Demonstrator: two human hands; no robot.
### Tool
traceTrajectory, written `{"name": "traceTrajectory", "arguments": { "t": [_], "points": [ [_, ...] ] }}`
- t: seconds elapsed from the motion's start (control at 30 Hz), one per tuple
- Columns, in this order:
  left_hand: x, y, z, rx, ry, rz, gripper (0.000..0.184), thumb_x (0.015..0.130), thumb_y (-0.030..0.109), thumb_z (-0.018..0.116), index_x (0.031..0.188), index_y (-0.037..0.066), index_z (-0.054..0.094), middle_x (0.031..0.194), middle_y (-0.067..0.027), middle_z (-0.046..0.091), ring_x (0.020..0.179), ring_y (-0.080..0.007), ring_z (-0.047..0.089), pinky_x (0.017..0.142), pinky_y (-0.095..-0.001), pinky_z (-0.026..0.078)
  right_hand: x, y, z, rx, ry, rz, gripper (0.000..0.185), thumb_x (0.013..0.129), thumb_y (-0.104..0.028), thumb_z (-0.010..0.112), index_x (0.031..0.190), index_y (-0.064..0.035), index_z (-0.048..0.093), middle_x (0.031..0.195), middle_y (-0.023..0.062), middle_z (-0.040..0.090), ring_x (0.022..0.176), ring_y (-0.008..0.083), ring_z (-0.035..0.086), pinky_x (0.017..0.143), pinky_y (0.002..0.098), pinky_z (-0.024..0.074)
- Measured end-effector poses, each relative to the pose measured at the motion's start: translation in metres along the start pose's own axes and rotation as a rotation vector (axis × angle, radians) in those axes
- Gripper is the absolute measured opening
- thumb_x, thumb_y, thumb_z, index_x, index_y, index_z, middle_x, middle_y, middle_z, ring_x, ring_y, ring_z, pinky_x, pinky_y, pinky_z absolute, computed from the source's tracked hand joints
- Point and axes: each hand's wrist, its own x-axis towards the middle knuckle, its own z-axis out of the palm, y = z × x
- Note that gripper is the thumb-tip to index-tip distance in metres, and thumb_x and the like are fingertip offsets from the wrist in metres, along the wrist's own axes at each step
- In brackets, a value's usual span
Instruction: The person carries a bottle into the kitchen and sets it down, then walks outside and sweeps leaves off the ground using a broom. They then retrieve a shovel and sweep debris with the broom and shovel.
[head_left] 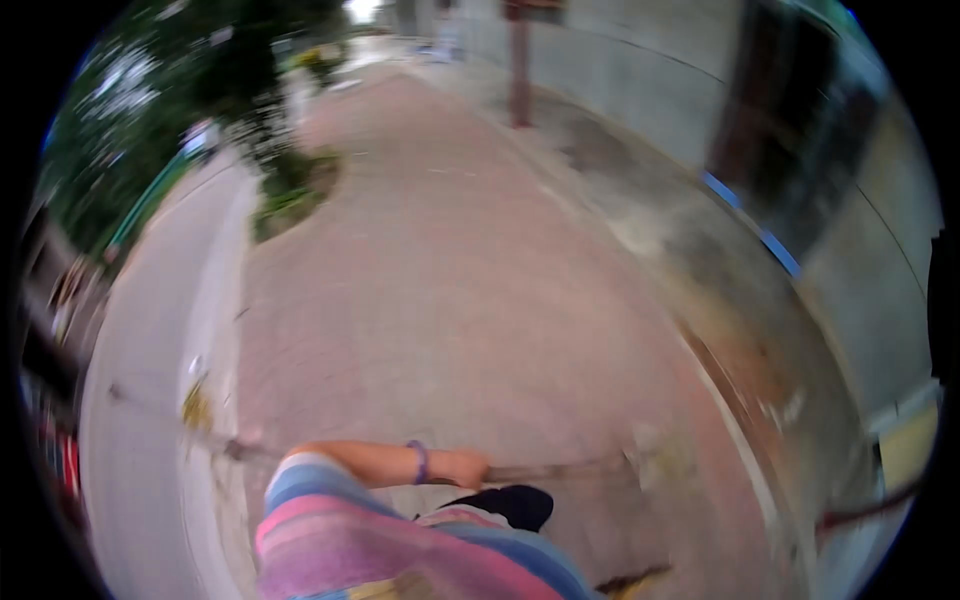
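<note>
My left hand (460, 468) is closed around a long thin pole (560, 469) at the lower middle of the head view. A purple band circles the wrist, and the forearm reaches across in front of my striped shirt. To the right the pole runs to a pale, blurred patch near the paving; on the left a blurred length of it shows beyond my elbow. Just below the hand is a dark shape (520, 506), too blurred to name for certain. My right hand is not in view.
Reddish paving (450, 260) stretches ahead. A grey wall (640, 60) with a dark doorway and a red post (519, 70) stand on the right. To the left are a grey road (160, 320), a planted bed (290, 205) and trees. A yellowish bunch (197, 405) lies near the kerb.
</note>
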Motion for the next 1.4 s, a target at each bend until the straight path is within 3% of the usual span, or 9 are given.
{"name": "traceTrajectory", "arguments": {
  "t": [0.1, 0.13, 0.2, 0.27, 0.33, 0.4, 0.63, 1.1, 1.4],
  "points": [
    [0.071, 0.059, -0.059, -0.039, -0.13, -0.129, 0.024, 0.063, 0.022, 0.058, 0.08, 0.006, 0.063, 0.067, -0.0136, 0.062, 0.069, -0.028, 0.063, 0.061, -0.0402, 0.048, 0.031, -0.072, -0.073, 0.206, -0.012, -0.078, 0.021, 0.076, -0.022, 0.058, 0.087, -0.0065, 0.05, 0.066, 0.0096, 0.054, 0.055, 0.0186, 0.054, 0.049, 0.0297, 0.0488],
    [0.088, 0.089, -0.088, 0.06, -0.155, -0.142, 0.025, 0.064, 0.024, 0.06, 0.078, 0.004, 0.063, 0.064, -0.012, 0.062, 0.066, -0.0256, 0.063, 0.061, -0.0388, 0.049, -0.02, -0.115, 0.001, 0.231, 0.12, -0.048, 0.016, 0.073, -0.02, 0.057, 0.081, -0.0082, 0.048, 0.061, 0.0072, 0.049, 0.05, 0.0168, 0.05, 0.047, 0.0278, 0.0468],
    [0.147, 0.113, -0.121, -0.116, -0.214, -0.135, 0.026, 0.064, 0.024, 0.061, 0.075, 0.0, 0.062, 0.061, -0.0122, 0.062, 0.061, -0.0242, 0.063, 0.062, -0.0376, 0.049, -0.018, -0.173, 0.026, 0.223, -0.064, -0.104, 0.02, 0.078, -0.017, 0.056, 0.086, -0.0002, 0.049, 0.066, 0.0076, 0.055, 0.057, 0.0167, 0.056, 0.05, 0.024, 0.0498],
    [0.217, 0.141, -0.15, -0.148, -0.25, -0.074, 0.026, 0.064, 0.022, 0.062, 0.072, -0.003, 0.061, 0.059, -0.0128, 0.061, 0.057, -0.0226, 0.063, 0.058, -0.0357, 0.049, 0.006, -0.239, 0.035, 0.368, -0.092, 0.105, 0.017, 0.078, -0.015, 0.055, 0.085, -0.0005, 0.05, 0.067, 0.0081, 0.055, 0.057, 0.0161, 0.056, 0.051, 0.0249, 0.0494],
    [0.292, 0.183, -0.198, -0.214, -0.257, -0.078, 0.025, 0.064, 0.02, 0.064, 0.07, -0.004, 0.06, 0.057, -0.0125, 0.061, 0.054, -0.0207, 0.062, 0.055, -0.0336, 0.049, 0.021, -0.307, 0.069, 0.309, -0.023, 0.047, 0.016, 0.078, -0.014, 0.055, 0.084, -0.0008, 0.051, 0.066, 0.0073, 0.055, 0.056, 0.0156, 0.056, 0.051, 0.026, 0.0489],
    [0.305, 0.235, -0.168, -0.283, -0.198, -0.081, 0.023, 0.065, 0.018, 0.065, 0.068, -0.004, 0.059, 0.056, -0.0113, 0.06, 0.05, -0.0183, 0.061, 0.05, -0.0313, 0.048, 0.017, -0.312, 0.015, 0.226, -0.013, -0.047, 0.015, 0.078, -0.014, 0.055, 0.084, -0.0011, 0.051, 0.065, 0.0066, 0.055, 0.056, 0.0154, 0.055, 0.051, 0.027, 0.0483],
    [0.509, 0.406, -0.265, -0.651, -0.338, -0.131, 0.021, 0.071, 0.01, 0.066, 0.074, -0.007, 0.054, 0.057, -0.008, 0.054, 0.043, -0.0154, 0.052, 0.04, -0.028, 0.042, 0.109, -0.48, 0.05, 0.119, 0.161, -0.075, 0.014, 0.076, -0.013, 0.056, 0.081, -0.0016, 0.051, 0.061, 0.0067, 0.054, 0.052, 0.0179, 0.054, 0.049, 0.0298, 0.0476],
    [0.833, 0.763, -0.448, -0.518, -0.223, -0.055, 0.019, 0.069, 0.01, 0.061, 0.059, -0.005, 0.057, 0.053, -0.0118, 0.057, 0.047, -0.0178, 0.058, 0.045, -0.0302, 0.044, 0.304, -0.918, 0.109, 0.03, 0.041, 0.04, 0.012, 0.077, -0.012, 0.053, 0.082, -0.0007, 0.05, 0.063, 0.0081, 0.053, 0.053, 0.0186, 0.054, 0.05, 0.0308, 0.0503],
    [1.167, 0.926, -0.582, -0.314, -0.147, 0.043, 0.034, 0.08, 0.026, 0.057, 0.065, -0.005, 0.057, 0.053, -0.0119, 0.057, 0.047, -0.0213, 0.057, 0.047, -0.0336, 0.045, 0.392, -1.178, 0.206, -0.08, 0.125, 0.117, 0.016, 0.078, -0.012, 0.052, 0.087, 0.0013, 0.05, 0.064, 0.0091, 0.053, 0.052, 0.0202, 0.054, 0.049, 0.0309, 0.0492]
  ]
}}
